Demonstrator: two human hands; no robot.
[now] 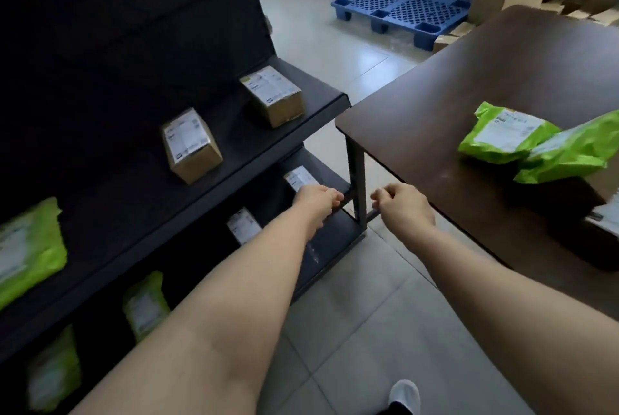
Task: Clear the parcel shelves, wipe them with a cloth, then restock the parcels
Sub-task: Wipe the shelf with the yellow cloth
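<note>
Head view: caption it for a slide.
Left hand and right hand, both empty, reach between stocked shelves and table bearing green mailers.

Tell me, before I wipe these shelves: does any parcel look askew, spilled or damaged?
Nothing looks spilled or damaged. The two cardboard boxes on the upper shelf sit slightly turned, not squared to its edge, and two green mailers on the table overlap.
</note>
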